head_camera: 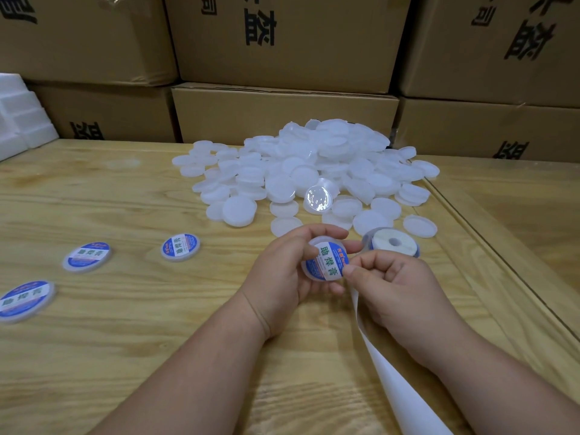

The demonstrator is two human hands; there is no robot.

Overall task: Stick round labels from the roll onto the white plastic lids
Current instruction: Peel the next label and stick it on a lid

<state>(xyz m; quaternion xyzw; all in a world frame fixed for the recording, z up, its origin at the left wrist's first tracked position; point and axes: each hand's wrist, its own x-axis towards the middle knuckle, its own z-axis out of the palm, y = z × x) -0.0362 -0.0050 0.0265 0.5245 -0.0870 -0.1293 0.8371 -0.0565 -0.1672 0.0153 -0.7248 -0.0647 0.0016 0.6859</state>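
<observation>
Both forearms reach in from the bottom edge and meet above the wooden table [131,346]. The left hand [282,271] is turned palm inward, its fingers and thumb curled round the rim of a white lid [326,262] that carries a blue and white round label [329,258], held tilted just above the tabletop. The right hand [389,284] sits just beside it, fingers curled, its thumb tip pressing the label's lower right edge. A white backing strip [386,368] trails down under the right wrist. The label roll [394,243] lies flat just behind the hands. A heap of plain lids [314,171] lies beyond, and 3 labelled lids [180,247] lie to the left.
</observation>
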